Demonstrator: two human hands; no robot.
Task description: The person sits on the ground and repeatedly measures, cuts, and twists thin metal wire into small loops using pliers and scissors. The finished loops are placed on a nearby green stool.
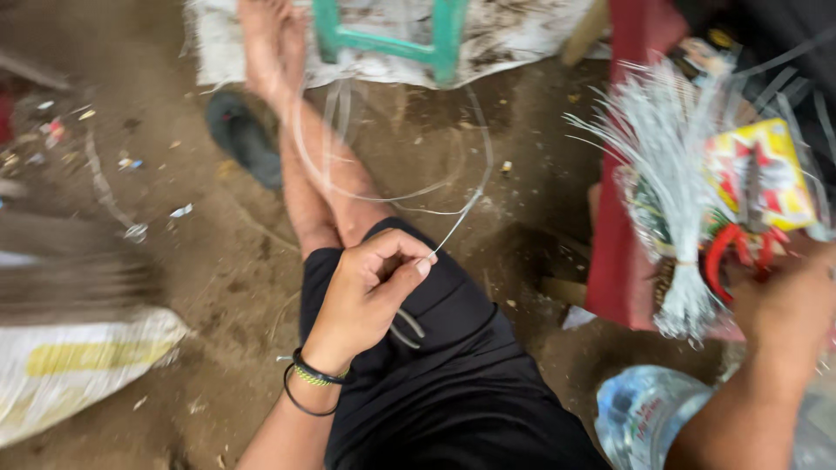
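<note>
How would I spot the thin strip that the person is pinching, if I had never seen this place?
Start at the black shorts in the lower middle, where the left hand rests on the thigh. From its pinched fingertips a pale strip rises and loops over the bare legs. Unlike the tied bundle of pale strips at the right, it is single and curved.

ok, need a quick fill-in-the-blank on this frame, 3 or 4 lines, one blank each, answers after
1. The left hand pinches a thin pale ____ that loops out over the dirt floor.
2. The left wrist wears dark ____.
3. The right hand reaches toward the ____-handled pliers beside the bundle of pale strips.
4. Beyond the bare feet stands a stool with ____ legs.

Missing words: strip; bracelets; red; green
</note>
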